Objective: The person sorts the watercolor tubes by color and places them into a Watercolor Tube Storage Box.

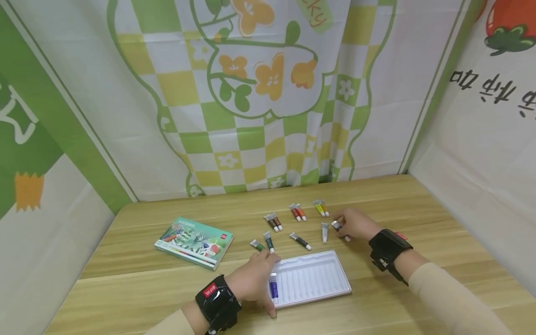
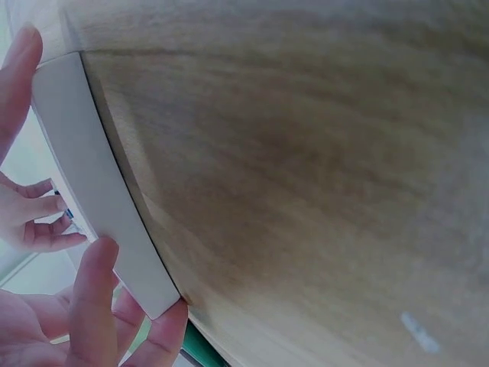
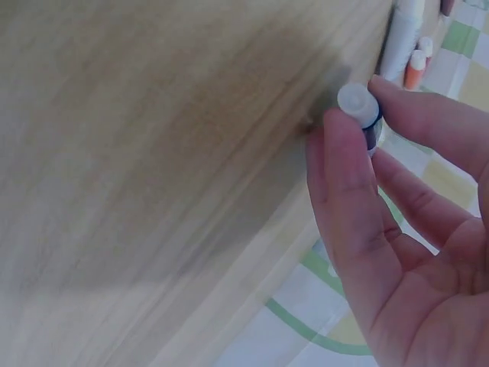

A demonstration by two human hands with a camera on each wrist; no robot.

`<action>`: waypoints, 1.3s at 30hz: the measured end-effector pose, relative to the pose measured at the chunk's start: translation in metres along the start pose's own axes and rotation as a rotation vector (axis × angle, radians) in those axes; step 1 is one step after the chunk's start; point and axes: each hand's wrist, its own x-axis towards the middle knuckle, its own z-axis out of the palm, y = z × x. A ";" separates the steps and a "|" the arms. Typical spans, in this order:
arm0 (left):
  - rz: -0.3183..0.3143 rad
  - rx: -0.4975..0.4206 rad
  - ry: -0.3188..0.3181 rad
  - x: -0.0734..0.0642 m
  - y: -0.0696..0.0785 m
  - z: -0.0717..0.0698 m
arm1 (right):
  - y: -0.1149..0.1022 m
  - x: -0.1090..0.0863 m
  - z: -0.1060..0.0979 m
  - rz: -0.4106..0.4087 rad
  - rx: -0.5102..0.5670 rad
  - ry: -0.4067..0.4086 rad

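A white slotted plastic tray (image 1: 311, 281) lies on the wooden table, with a blue paint tube (image 1: 274, 288) in its leftmost slot. My left hand (image 1: 253, 278) grips the tray's left end, thumb on the near side and fingers at the far corner; the left wrist view shows the tray's white side wall (image 2: 103, 176) between them. To the tray's upper right, my right hand (image 1: 356, 223) pinches a small dark-labelled paint tube (image 1: 337, 225) between thumb and fingers. Its white cap (image 3: 356, 101) points toward the camera in the right wrist view.
Behind the tray lie a silver-white tube (image 1: 324, 232), a black tube (image 1: 300, 240), green tubes (image 1: 268, 241), brown tubes (image 1: 273, 221), red and orange tubes (image 1: 298, 212) and yellow tubes (image 1: 321, 208). A green illustrated box (image 1: 194, 242) sits at left. Printed curtains (image 1: 268, 139) hang behind the table.
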 end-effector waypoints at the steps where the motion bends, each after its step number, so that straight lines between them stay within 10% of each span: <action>1: 0.001 0.002 0.001 0.000 0.000 0.000 | 0.000 -0.001 -0.001 0.003 0.007 0.002; 24: -0.015 0.008 -0.014 0.000 0.001 -0.001 | -0.041 -0.033 0.025 -0.064 0.653 -0.266; 39: -0.003 0.017 -0.014 -0.002 0.004 -0.004 | -0.077 -0.044 0.068 -0.018 0.792 -0.373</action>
